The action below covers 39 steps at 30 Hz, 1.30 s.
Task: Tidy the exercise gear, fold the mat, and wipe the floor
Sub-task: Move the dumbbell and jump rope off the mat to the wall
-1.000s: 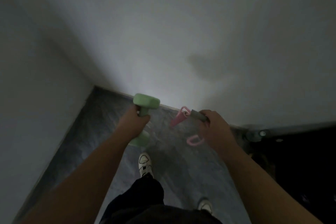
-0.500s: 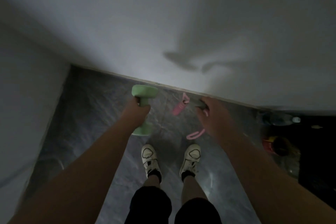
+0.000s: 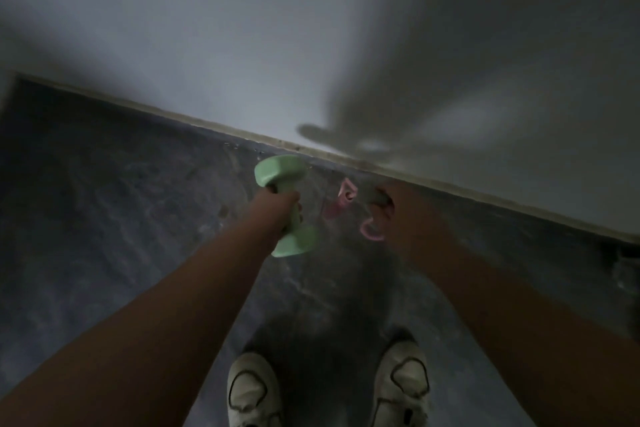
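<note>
- Dim grey marbled floor [image 3: 104,218] runs up to 1 pale skirting strip [image 3: 485,196] and 1 plain wall [image 3: 207,28], where the blurred shadow of my arms falls.
- My left hand [image 3: 278,206] is wrapped tight round the grip of 1 green dumbbell [image 3: 287,204], held above the floor near the wall; its 2 heads show, 1 beyond my knuckles toward the skirting and 1 nearer my feet.
- Between my 2 hands hang the pink parts of 1 hand gripper [image 3: 349,199]: I count 2 pink loops, 1 up by the skirting and 1 lower [image 3: 372,230], with a pink blur beside them. Motion blur hides how they join.
- My right hand [image 3: 398,215] is curled round the grey handle of that gripper, just beside the skirting, fingers closed on it.
- Down at the bottom edge stand my 2 white shoes [image 3: 254,392], 1 under each arm, both flat on the floor and pointing at the wall.
- At the far right edge sits 1 dark blurred shape I cannot make out.
</note>
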Each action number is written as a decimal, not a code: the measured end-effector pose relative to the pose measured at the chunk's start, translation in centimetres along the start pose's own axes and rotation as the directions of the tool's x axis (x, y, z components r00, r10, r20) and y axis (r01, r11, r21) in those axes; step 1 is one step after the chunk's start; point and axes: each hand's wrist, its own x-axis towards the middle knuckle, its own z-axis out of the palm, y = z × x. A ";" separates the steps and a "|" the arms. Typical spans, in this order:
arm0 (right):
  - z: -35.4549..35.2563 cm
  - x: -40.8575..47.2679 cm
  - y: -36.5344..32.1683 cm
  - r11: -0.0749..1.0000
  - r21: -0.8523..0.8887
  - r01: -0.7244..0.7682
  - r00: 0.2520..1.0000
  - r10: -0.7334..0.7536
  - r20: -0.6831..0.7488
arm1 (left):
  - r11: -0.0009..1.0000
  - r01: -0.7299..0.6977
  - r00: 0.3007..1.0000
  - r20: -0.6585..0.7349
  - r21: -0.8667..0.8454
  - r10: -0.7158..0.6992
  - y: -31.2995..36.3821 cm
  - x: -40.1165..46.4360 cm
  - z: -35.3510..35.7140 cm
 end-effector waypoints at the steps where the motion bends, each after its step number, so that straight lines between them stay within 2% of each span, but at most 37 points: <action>1: 1.3 1.5 1.3 1.000 -0.009 0.013 1.000 -0.013 -0.002 | 1.000 0.003 1.000 -0.001 -0.015 -0.003 -0.5 2.1 0.4; 4: 4.4 5.0 4.2 0.990 -0.130 0.060 0.998 -0.056 0.032 | 0.997 0.023 1.000 0.001 -0.070 -0.023 -1.8 7.6 1.0; 6: 5.7 6.4 5.3 0.975 -0.218 0.033 0.998 -0.020 0.063 | 0.994 0.039 0.999 -0.005 -0.102 -0.040 -2.4 10.1 1.0; 9: 7.2 7.5 6.1 0.963 -0.271 0.003 0.999 0.006 0.035 | 0.991 0.084 0.993 -0.074 -0.105 -0.092 -3.0 13.2 0.8; 12: 8.3 8.3 6.8 0.932 -0.353 0.077 0.997 -0.069 0.035 | 0.984 0.111 0.988 -0.088 -0.141 -0.125 -3.4 15.5 0.4; 16: 9.3 8.2 7.2 0.911 -0.405 0.082 0.995 -0.099 -0.022 | 0.914 0.076 0.980 -0.137 -0.399 -0.142 -3.7 15.7 0.6; 20: 9.1 6.9 7.7 0.795 -0.601 0.077 0.996 -0.090 0.008 | 0.815 0.095 0.968 -0.139 -0.572 -0.210 -3.8 15.6 0.6; 22: 9.1 7.1 8.2 0.837 -0.542 0.067 0.998 -0.062 0.028 | 0.799 0.114 0.971 -0.106 -0.591 -0.216 -3.5 16.2 0.6; 25: 9.4 7.8 8.7 0.909 -0.416 -0.034 0.999 0.035 -0.006 | 0.817 0.105 0.976 -0.097 -0.567 -0.193 -3.1 16.8 0.8; 32: 10.0 6.7 8.9 0.908 -0.407 -0.100 0.986 0.145 0.082 | 0.860 0.050 0.984 -0.124 -0.508 -0.130 -2.2 17.1 1.6; 36: 9.7 6.4 9.5 0.898 -0.429 -0.100 0.992 0.122 0.023 | 0.737 0.110 0.981 -0.047 -0.667 -0.189 -1.7 17.3 2.3; 39: 8.8 6.5 10.2 0.918 -0.393 -0.055 0.998 0.054 -0.015 | 0.848 0.018 0.992 -0.095 -0.530 -0.080 -1.8 17.5 2.7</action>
